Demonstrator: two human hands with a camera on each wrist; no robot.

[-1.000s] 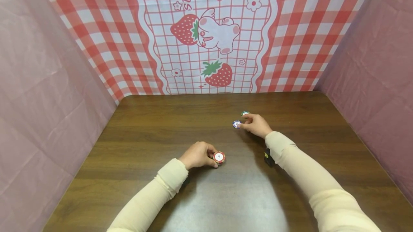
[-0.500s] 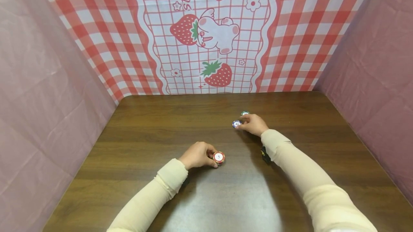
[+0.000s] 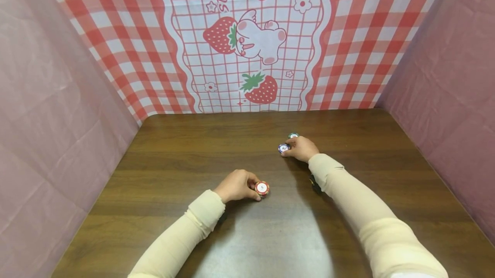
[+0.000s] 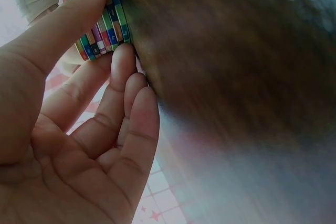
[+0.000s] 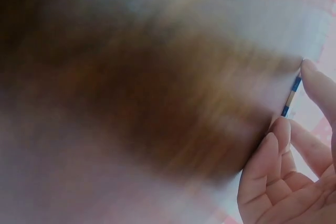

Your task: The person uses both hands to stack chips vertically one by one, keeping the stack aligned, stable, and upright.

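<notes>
In the head view my left hand (image 3: 237, 185) holds a stack of poker chips between thumb and fingers at mid-table. A red chip (image 3: 261, 188) marked 5 lies on top; the stack's edges (image 4: 107, 24) show several colours in the left wrist view. Farther off and to the right, my right hand (image 3: 303, 148) pinches a blue poker chip (image 3: 284, 148) by its rim. That chip (image 5: 291, 97) lies flat on the table in the right wrist view, between thumb and fingertips. Just behind it lies a green poker chip (image 3: 293, 135), partly hidden by the right hand.
The brown wooden table (image 3: 185, 149) meets a strawberry-print checked cloth (image 3: 255, 46) at its back edge. Pink cloth walls (image 3: 50, 119) stand along the left and right sides.
My right hand and forearm have shifted slightly left, bringing the fingers round the blue chip. The left hand and its stack have stayed in place.
</notes>
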